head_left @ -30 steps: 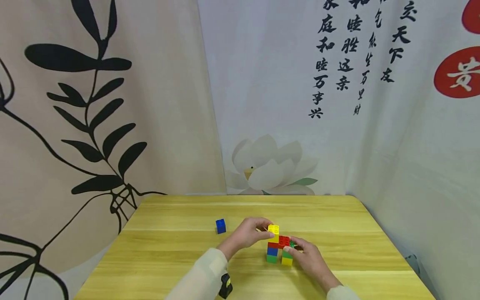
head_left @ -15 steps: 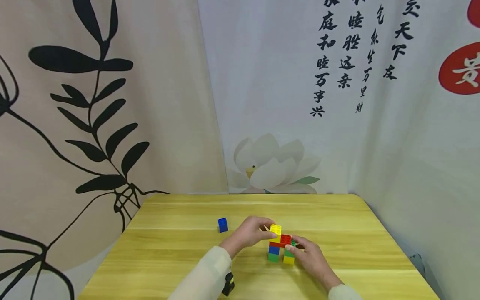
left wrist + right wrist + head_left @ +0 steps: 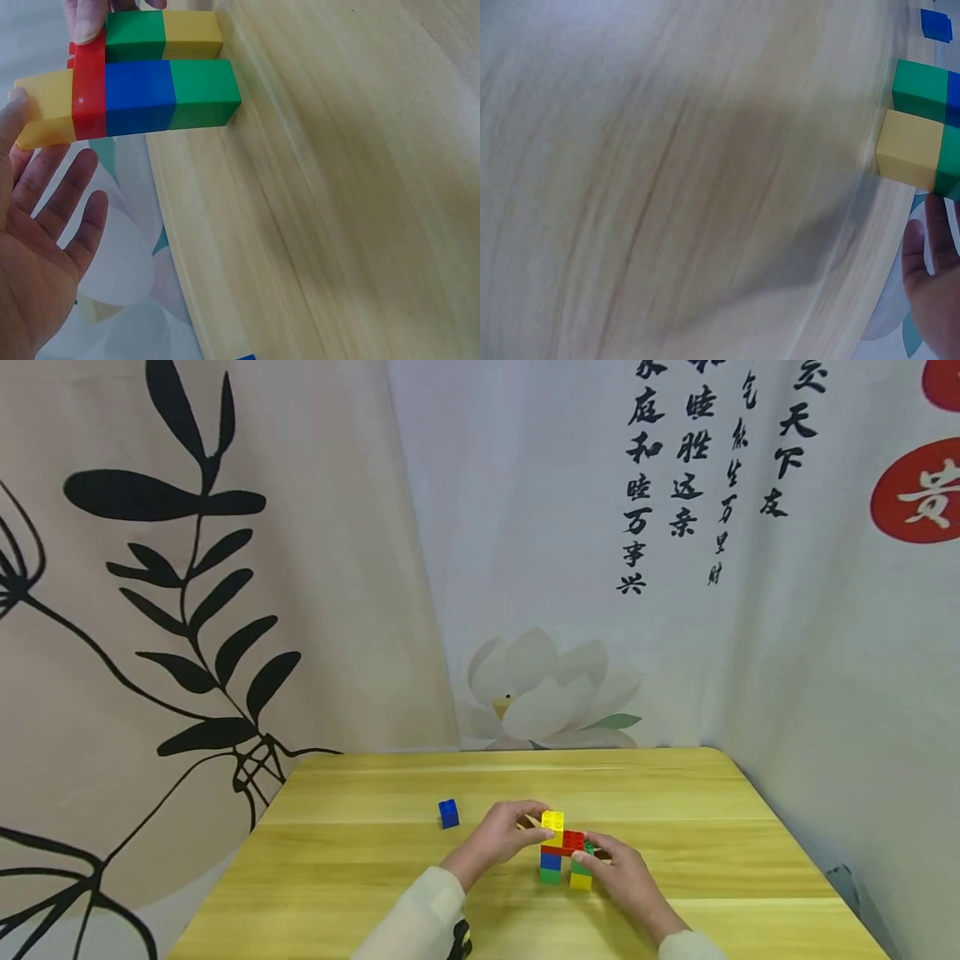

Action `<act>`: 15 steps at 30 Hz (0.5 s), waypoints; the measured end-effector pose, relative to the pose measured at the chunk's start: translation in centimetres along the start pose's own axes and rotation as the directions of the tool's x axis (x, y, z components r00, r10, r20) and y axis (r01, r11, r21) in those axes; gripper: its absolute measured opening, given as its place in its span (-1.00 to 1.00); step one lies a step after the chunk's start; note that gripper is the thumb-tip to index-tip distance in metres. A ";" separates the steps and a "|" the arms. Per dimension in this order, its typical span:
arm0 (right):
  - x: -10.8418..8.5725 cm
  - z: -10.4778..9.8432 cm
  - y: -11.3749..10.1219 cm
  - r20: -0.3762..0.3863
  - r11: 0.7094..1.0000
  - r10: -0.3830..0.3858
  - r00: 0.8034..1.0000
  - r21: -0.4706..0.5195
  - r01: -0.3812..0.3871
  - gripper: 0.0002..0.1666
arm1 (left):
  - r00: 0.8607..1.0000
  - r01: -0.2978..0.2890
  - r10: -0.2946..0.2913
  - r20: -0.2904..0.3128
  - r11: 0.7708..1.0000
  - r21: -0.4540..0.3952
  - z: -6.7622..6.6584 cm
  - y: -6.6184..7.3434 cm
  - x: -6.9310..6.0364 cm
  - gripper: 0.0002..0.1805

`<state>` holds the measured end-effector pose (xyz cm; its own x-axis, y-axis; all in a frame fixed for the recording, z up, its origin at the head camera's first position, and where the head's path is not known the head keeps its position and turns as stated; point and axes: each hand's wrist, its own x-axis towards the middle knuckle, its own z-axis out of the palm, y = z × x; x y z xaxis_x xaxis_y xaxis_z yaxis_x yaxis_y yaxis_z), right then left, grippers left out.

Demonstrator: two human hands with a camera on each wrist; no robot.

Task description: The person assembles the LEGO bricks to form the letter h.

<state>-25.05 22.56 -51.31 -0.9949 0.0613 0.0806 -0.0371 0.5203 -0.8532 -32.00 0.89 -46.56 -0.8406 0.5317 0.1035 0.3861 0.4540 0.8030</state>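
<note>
A toy brick arch stands on the table: a red brick (image 3: 573, 841) bridges two columns. The left column has a blue brick (image 3: 140, 96) over a green brick (image 3: 204, 94); the right has a green brick (image 3: 135, 35) over a yellow brick (image 3: 910, 148). On the red brick's left end sits another yellow brick (image 3: 552, 825). My left hand (image 3: 497, 837) pinches that top brick between thumb and fingers, the other fingers spread. My right hand (image 3: 621, 870) holds the arch's right side, its thumb where the red and green bricks meet. Its far fingers are partly hidden.
A loose blue brick (image 3: 448, 813) lies left of the arch, farther back on the wooden table (image 3: 360, 843). Behind the table's far edge hangs a printed curtain (image 3: 352, 568). A black item (image 3: 461, 939) shows by the left sleeve.
The head view has shifted slightly. Both hands keep nearly the same place and hold on the bricks, and the arch stands as before.
</note>
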 end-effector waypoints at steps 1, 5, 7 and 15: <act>0.1 0.0 0.0 0.000 1.000 0.001 1.000 -0.002 -0.001 -0.39 | 1.000 0.002 -0.002 -0.001 1.000 -0.010 0.1 -0.1 0.0 -0.63; 0.2 0.1 0.1 -0.001 1.000 0.009 1.000 -0.007 -0.009 -0.38 | 1.000 -0.005 0.005 -0.003 0.999 -0.045 0.1 -0.3 0.0 -0.63; 0.2 0.1 0.1 -0.002 1.000 0.014 1.000 -0.007 -0.014 -0.37 | 1.000 -0.006 0.006 -0.004 0.999 -0.049 0.2 -0.3 0.1 -0.63; 0.1 0.2 -0.2 0.005 1.000 0.015 1.000 0.005 -0.015 -0.37 | 0.996 -0.012 -0.003 0.084 0.984 0.180 1.2 -2.6 -0.6 -0.54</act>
<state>-25.15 22.34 -51.26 -0.9958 0.0649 0.0651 -0.0224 0.5152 -0.8568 -32.03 0.31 -49.40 -0.8070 0.5883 0.0514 0.4584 0.5692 0.6826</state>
